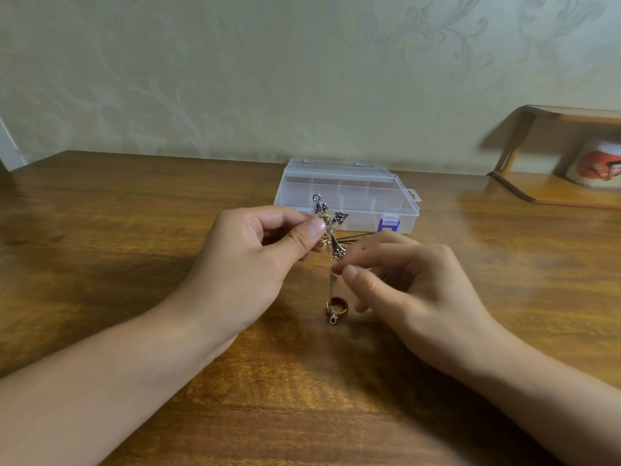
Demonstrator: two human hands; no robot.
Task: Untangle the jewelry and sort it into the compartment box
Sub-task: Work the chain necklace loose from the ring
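A tangle of jewelry (331,230) with dark flower-shaped charms and thin chains hangs in the air above the wooden table. My left hand (255,260) pinches its upper part between thumb and forefinger. From the tangle a thin chain (331,280) drops to a gold ring (336,306) and a small clasp near the tabletop. My right hand (406,287) pinches that chain just below the tangle. Behind them lies the clear plastic compartment box (363,193), its lid closed, with a blue latch (388,225) at the front.
The wooden table (134,264) runs back to a pale patterned wall. At the far right a low wooden shelf (554,190) holds a white object with an orange picture (596,164). Thin dark pins (359,237) stick out behind my right hand.
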